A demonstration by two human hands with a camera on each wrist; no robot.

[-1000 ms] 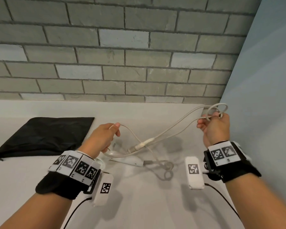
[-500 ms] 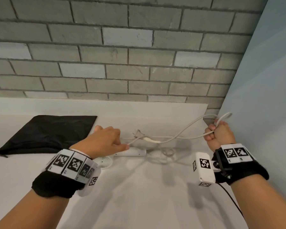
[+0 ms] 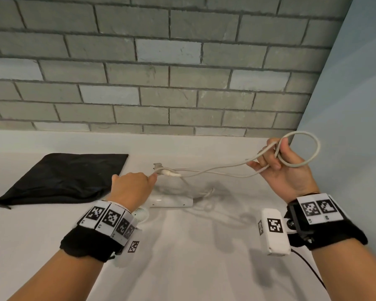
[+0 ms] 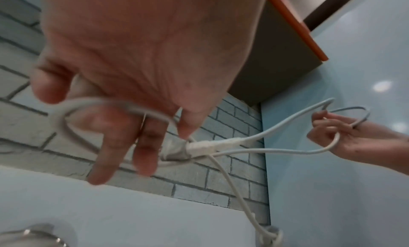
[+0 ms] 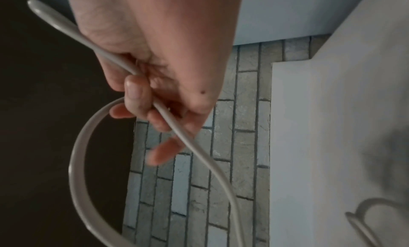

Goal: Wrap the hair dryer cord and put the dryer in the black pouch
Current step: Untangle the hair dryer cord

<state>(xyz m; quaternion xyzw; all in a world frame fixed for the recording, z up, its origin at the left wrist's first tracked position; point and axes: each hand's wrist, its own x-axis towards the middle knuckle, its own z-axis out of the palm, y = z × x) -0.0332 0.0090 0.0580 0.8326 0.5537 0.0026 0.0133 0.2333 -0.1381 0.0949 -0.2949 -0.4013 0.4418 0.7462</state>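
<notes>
1. Hair dryer [image 3: 172, 202]: a glossy white plastic dryer lying on its side on the pale grey table [image 3: 182, 268], near the middle and just beyond the left wrist. Its round white grille faces the viewer. It is not in the pouch.

2. At far left, the flat black fabric pouch [image 3: 61, 179] lies on the table close to the brick wall, well apart from the dryer. It looks flat, with nothing showing inside; whether its mouth is open cannot be told.

3. Left of centre, the left hand [image 3: 131, 187] hovers above the dryer, knuckles up. Its thumb and forefinger pinch the cord at the pale plug [image 3: 161, 169]; in the left wrist view a loop of cord also hangs around the curled fingers [image 4: 106, 145].

4. From the plug, the long off-white rubber cord [image 3: 215, 171] runs rightward in two slack strands through the air. Another stretch drops to the dryer's handle end.

5. At right, raised near the blue side wall, the right hand [image 3: 284, 170] grips a single round loop of cord, fingers curled around the crossing point.

6. Progress, as a judgement: the wrapping is under way but early. Only a loop or two is gathered and much cord hangs loose. Finishing the coil, securing it, and sliding the dryer into the pouch all remain.
</notes>
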